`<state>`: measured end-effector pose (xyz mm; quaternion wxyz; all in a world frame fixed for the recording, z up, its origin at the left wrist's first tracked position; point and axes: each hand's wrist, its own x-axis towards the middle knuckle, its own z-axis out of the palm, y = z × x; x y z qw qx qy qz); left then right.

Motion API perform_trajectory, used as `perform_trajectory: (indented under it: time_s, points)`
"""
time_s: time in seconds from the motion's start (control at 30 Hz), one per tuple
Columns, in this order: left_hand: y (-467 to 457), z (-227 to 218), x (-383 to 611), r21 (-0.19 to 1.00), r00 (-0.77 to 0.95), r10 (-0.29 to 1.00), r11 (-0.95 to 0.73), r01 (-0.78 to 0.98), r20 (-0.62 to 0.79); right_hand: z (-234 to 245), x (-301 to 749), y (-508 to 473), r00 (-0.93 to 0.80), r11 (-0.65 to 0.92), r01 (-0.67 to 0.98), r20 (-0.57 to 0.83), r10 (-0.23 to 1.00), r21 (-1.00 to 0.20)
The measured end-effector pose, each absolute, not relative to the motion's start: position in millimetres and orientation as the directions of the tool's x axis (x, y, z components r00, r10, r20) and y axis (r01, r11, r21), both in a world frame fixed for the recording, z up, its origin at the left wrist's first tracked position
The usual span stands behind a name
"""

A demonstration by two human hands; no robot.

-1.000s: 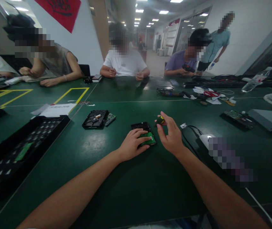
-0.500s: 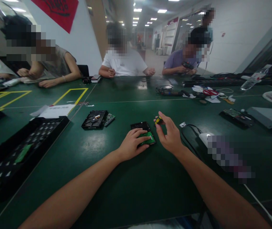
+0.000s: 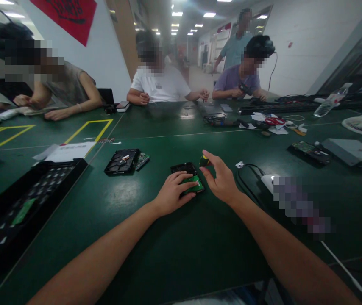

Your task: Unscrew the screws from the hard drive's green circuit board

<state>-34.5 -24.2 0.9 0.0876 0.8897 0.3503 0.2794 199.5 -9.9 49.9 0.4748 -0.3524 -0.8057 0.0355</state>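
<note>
A small hard drive (image 3: 183, 168) with a green circuit board (image 3: 194, 184) on top lies on the green table (image 3: 168, 245) in front of me. My left hand (image 3: 171, 194) rests on it, fingers spread flat over the board. My right hand (image 3: 221, 180) is just to its right, fingertips pinched round the black and yellow handle of a small screwdriver (image 3: 204, 161) held upright over the drive's far right corner.
A second black drive (image 3: 122, 161) with a loose green board (image 3: 143, 160) lies further left. A black slotted tray (image 3: 18, 203) fills the left side. Black cables (image 3: 247, 180), a white adapter, boards (image 3: 308, 150) and a grey box (image 3: 352, 151) sit right. Several people sit across the table.
The view has shifted slightly. My right hand has kept turning the screwdriver handle in its fingertips at the same spot. A standing person at the back has walked left.
</note>
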Motion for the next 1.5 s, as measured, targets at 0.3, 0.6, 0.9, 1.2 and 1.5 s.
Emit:
perform_trajectory:
  time_s: [0.3,0.6,0.9,1.2,1.5]
  points:
    - [-25,3,-35,0.343,0.602,0.676,-0.736,0.584,0.425,46,200,-9,-0.287,0.732,0.541,0.727,0.624,-0.415]
    - [-25,2,-35,0.345,0.599,0.679,-0.733,0.587,0.425,45,200,-8,-0.275,0.723,0.550,0.726,0.630,-0.418]
    - [-25,3,-34,0.347,0.600,0.684,-0.729,0.590,0.416,38,199,-6,-0.241,0.709,0.567,0.738,0.630,-0.420]
    - [-24,1,-35,0.336,0.604,0.684,-0.729,0.597,0.409,40,200,-6,-0.241,0.708,0.539,0.722,0.648,-0.456]
    - [-25,3,-35,0.345,0.606,0.679,-0.733,0.586,0.414,39,201,-4,-0.243,0.700,0.548,0.714,0.656,-0.457]
